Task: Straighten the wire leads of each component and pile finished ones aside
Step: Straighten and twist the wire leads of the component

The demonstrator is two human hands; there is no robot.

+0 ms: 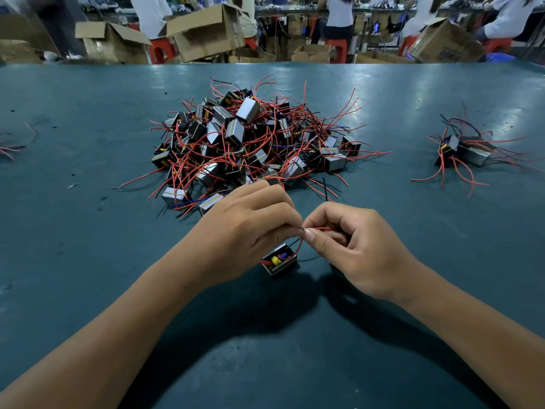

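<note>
One small black component (279, 260) with a yellow part and red and black leads hangs just above the green table, under my two hands. My left hand (244, 228) pinches its leads from the left with curled fingers. My right hand (356, 246) pinches a red lead (320, 229) between thumb and forefinger, right beside the left fingertips. A big heap of components (250, 143) with tangled red wires lies beyond my hands. A small pile of components (464, 152) sits apart at the right.
The green table (88, 231) stretches wide around me. A few loose wires (11, 149) lie at the far left edge. Beyond the table's far edge stand open cardboard boxes (206, 31), red stools and seated people in white shirts.
</note>
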